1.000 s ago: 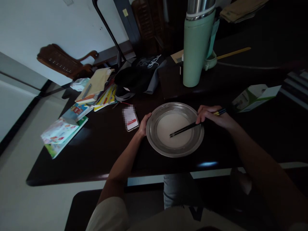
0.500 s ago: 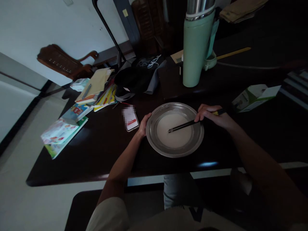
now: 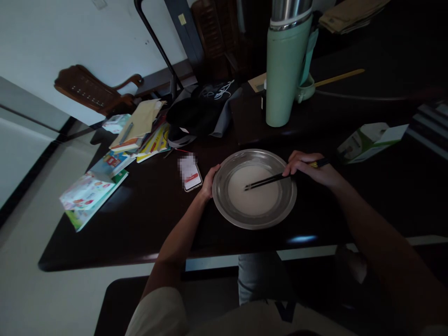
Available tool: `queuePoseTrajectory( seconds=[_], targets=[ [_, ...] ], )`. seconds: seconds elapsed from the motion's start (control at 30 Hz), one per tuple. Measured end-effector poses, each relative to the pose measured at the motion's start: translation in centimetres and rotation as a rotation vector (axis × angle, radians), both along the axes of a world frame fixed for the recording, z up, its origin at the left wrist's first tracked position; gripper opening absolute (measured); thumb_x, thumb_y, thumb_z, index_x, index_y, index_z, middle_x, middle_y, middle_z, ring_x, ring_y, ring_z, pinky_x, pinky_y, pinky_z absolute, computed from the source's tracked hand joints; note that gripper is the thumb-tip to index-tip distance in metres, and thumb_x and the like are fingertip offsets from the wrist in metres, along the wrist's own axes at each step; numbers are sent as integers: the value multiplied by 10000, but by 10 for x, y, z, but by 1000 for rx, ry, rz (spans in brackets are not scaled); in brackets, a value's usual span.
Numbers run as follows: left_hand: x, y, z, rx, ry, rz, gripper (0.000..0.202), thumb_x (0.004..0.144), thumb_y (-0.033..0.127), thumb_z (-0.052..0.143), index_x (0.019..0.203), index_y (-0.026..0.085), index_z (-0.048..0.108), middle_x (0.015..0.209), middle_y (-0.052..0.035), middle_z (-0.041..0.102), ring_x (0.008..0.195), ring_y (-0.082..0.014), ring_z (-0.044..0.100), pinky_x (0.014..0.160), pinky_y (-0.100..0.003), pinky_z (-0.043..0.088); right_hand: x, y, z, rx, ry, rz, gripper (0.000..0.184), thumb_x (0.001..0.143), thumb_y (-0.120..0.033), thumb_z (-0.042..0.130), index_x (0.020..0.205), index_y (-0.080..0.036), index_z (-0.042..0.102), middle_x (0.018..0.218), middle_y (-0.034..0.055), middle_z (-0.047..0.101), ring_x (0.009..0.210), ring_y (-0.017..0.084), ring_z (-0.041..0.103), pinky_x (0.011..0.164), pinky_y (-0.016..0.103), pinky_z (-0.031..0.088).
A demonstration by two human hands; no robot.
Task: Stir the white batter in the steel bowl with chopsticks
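Observation:
A round metal basin (image 3: pixel 224 211) rests on the dark table near its front edge. In it lies a pale, milky liquid (image 3: pixel 257 200). My left hand (image 3: pixel 209 182) grips the basin's left rim, its fingers partly hidden behind the wall. Over the right rim, my right hand (image 3: pixel 304 166) is closed around a pair of black chopsticks (image 3: pixel 268 180) with gold-marked upper ends. Their tips reach down to the liquid near the basin's middle. Just left of my left hand lies a phone (image 3: pixel 192 177) with its screen lit.
A tall green tumbler (image 3: pixel 285 70) stands behind the basin. An opened carton (image 3: pixel 364 142) lies to the right. Books and papers (image 3: pixel 94 189) are piled on the left, beside a dark bag (image 3: pixel 199 109). The dark table (image 3: pixel 147 224) ends close to my body.
The chopsticks and my right hand have shifted only very slightly. My left hand and the basin stay in place.

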State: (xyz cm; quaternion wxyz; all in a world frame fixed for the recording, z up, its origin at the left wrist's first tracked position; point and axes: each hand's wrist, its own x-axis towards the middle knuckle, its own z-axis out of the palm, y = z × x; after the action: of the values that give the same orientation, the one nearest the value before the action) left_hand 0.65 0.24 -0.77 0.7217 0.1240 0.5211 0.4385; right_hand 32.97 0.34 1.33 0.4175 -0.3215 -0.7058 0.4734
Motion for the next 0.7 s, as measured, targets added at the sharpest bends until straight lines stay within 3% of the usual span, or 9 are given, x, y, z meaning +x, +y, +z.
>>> queuePoseTrajectory(
  seconds=[0.13, 0.23, 0.37, 0.5, 0.6, 0.7],
  targets=[
    [-2, 0, -1, 22, -4, -35, 314, 860, 367, 514, 955, 130, 698, 715, -61, 719, 734, -234, 703, 729, -332, 552, 7, 3, -3, -13, 110, -141, 395, 901, -459, 556, 597, -224, 646, 665, 39, 680, 673, 197, 630, 707, 372, 481],
    [-2, 0, -2, 10, 3, -51, 331, 860, 376, 513, 978, 123, 691, 694, -57, 715, 708, -224, 700, 707, -321, 555, 9, 3, -4, -43, 157, -90, 443, 901, -487, 538, 554, -224, 623, 593, 38, 654, 606, 199, 609, 641, 373, 472],
    [-1, 1, 0, -14, 9, -18, 343, 888, 355, 462, 963, 110, 691, 664, -58, 708, 693, -215, 697, 697, -314, 556, 3, 0, -2, -49, 61, 42, 405, 874, -512, 569, 599, -226, 651, 683, 49, 699, 682, 210, 635, 682, 377, 485],
    [1, 0, 0, -22, -4, 11, 353, 908, 335, 425, 955, 111, 694, 666, -55, 708, 718, -214, 701, 724, -313, 554, 3, 2, -2, -2, 28, -20, 354, 876, -479, 587, 644, -224, 669, 742, 44, 715, 735, 202, 645, 731, 367, 483],
    [0, 0, 0, -2, -19, 1, 336, 891, 339, 461, 974, 113, 695, 698, -57, 715, 735, -221, 701, 738, -321, 552, 9, 5, -4, -1, 113, -108, 407, 899, -474, 554, 598, -216, 647, 655, 41, 684, 659, 191, 628, 697, 364, 476],
    [0, -1, 0, 11, -28, -17, 316, 868, 348, 507, 962, 114, 697, 704, -59, 716, 735, -223, 700, 734, -320, 551, 12, 4, -4, -37, 161, -76, 455, 894, -505, 542, 549, -219, 619, 583, 39, 657, 588, 191, 602, 635, 365, 469]
  ],
)
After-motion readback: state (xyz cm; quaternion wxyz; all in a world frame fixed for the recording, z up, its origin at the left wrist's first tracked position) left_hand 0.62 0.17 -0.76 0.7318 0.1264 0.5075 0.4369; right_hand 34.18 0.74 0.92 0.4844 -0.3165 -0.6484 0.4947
